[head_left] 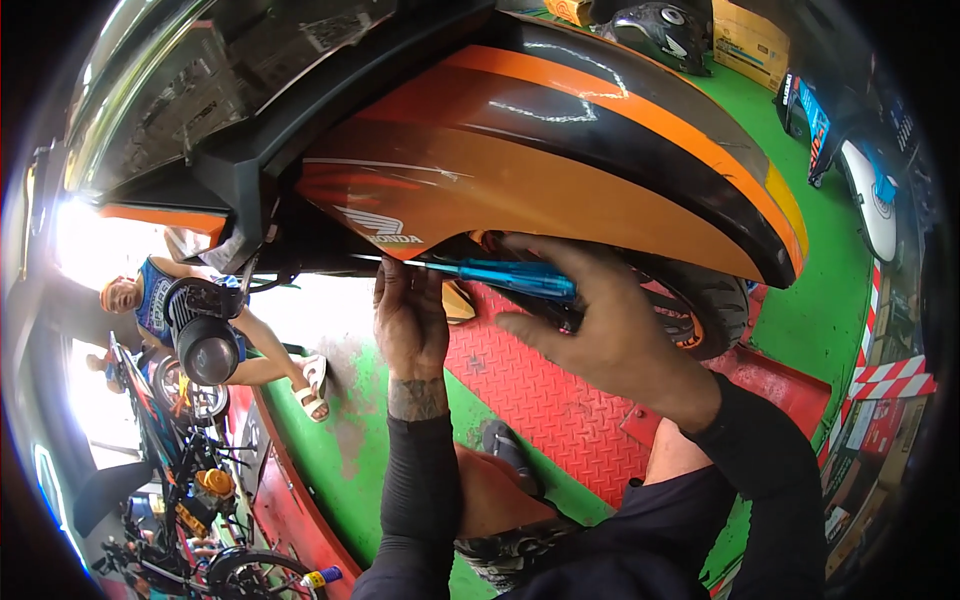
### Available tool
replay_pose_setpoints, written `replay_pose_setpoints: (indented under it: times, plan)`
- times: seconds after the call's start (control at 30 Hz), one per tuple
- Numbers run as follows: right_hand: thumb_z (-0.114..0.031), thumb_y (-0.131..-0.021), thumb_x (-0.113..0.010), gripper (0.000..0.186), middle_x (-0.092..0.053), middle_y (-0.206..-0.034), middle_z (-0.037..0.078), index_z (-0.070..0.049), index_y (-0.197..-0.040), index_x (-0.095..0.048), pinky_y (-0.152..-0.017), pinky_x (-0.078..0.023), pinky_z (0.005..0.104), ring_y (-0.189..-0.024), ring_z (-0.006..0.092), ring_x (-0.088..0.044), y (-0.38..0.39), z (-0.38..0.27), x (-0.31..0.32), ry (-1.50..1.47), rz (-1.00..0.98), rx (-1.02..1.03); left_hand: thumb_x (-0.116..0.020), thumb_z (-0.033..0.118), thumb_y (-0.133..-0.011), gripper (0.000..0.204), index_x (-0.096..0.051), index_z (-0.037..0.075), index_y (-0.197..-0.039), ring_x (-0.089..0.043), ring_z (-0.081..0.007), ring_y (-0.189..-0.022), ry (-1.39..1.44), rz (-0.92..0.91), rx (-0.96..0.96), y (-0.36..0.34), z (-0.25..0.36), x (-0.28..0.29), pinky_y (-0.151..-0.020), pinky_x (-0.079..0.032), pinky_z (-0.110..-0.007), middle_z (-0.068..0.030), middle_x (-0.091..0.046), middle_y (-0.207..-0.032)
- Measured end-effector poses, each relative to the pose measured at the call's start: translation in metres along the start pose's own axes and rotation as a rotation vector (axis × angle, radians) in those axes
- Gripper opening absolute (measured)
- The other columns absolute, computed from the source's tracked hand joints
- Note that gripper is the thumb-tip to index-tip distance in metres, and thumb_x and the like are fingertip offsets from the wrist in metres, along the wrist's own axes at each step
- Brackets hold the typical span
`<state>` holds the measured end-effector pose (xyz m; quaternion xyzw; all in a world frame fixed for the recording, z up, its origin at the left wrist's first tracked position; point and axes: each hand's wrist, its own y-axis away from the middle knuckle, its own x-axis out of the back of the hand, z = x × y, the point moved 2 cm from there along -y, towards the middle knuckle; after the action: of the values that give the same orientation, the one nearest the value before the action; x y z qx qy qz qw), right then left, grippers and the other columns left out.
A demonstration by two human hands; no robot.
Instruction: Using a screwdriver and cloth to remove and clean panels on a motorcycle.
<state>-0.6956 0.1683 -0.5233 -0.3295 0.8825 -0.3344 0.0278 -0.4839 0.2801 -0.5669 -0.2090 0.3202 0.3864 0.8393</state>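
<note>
A screwdriver (515, 277) with a clear blue handle and thin metal shaft lies level under the lower edge of a motorcycle's front fender (560, 170), which is orange, bronze and black. My left hand (412, 320) comes up from below, its fingertips closed around the shaft near the fender's pointed corner. The tip of the shaft reaches left past my fingers. My right hand (615, 325) is beside the handle, thumb and fingers spread apart, with the handle's end against or close to the palm. Whatever the tip meets is hard to make out.
The front wheel (725, 310) stands behind my right hand on a red tread-plate lift (540, 385). A person (165, 290) sits at the left beyond the motorcycle's round lamp (210, 350). Another motorcycle (190, 480) stands lower left. Cardboard boxes (750, 45) and loose panels (870, 200) lie at the right.
</note>
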Motion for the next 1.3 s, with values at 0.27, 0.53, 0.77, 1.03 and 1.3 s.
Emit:
replay_pose_setpoints:
  times: [0.27, 0.53, 0.77, 1.03, 1.3]
  plan:
    - [-0.01, -0.093, -0.066, 0.03, -0.065, -0.095, 0.007, 0.002, -0.12, -0.059, -0.064, -0.054, 0.0244, -0.076, 0.0097, -0.062, 0.003, 0.008, 0.0, -0.481, -0.372, -0.631, -0.052, 0.022, -0.103, 0.03, -0.054, 0.006, -0.128, -0.061, -0.0218, -0.111, 0.068, -0.029, -0.032, 0.007, 0.003, -0.013, -0.093, -0.054, -0.037, -0.0087, -0.062, -0.123]
    - [-0.005, -0.092, -0.064, 0.034, -0.063, -0.097, 0.01, -0.002, -0.126, -0.058, -0.067, -0.055, 0.0278, -0.081, 0.0113, -0.063, 0.003, 0.01, 0.0, -0.077, -0.301, -0.238, -0.05, 0.026, -0.103, 0.036, -0.051, 0.004, -0.132, -0.06, -0.0233, -0.115, 0.114, -0.065, 0.069, -0.006, 0.002, 0.002, -0.098, -0.052, -0.039, -0.0098, -0.062, -0.125]
    - [-0.006, -0.093, -0.065, 0.032, -0.064, -0.093, 0.009, -0.002, -0.125, -0.06, -0.064, -0.056, 0.0278, -0.072, 0.0111, -0.063, 0.004, 0.014, 0.004, -0.404, -0.365, -0.664, -0.05, 0.019, -0.103, 0.032, -0.05, 0.005, -0.132, -0.061, -0.0243, -0.113, 0.013, -0.106, -0.058, 0.0, 0.001, 0.011, -0.098, -0.052, -0.04, -0.0106, -0.062, -0.124]
    - [-0.004, -0.091, -0.066, 0.027, -0.064, -0.109, 0.012, -0.002, -0.118, -0.065, -0.079, -0.056, 0.0299, -0.099, 0.0181, -0.065, 0.009, 0.012, 0.004, 0.041, -0.129, -0.009, -0.048, 0.028, -0.104, 0.037, -0.05, 0.006, -0.134, -0.058, -0.0227, -0.116, 0.015, -0.004, 0.047, 0.003, 0.0, -0.006, -0.101, -0.05, -0.041, -0.0084, -0.061, -0.127]
    - [-0.019, -0.093, -0.069, 0.034, -0.065, -0.102, 0.011, 0.003, -0.117, -0.061, -0.08, -0.053, 0.0282, -0.092, 0.0159, -0.064, 0.011, 0.008, -0.003, -0.372, -0.283, -0.577, -0.046, 0.021, -0.105, 0.034, -0.049, 0.002, -0.133, -0.06, -0.0224, -0.114, -0.023, -0.051, -0.077, 0.002, 0.005, 0.014, -0.097, -0.053, -0.035, -0.0117, -0.06, -0.128]
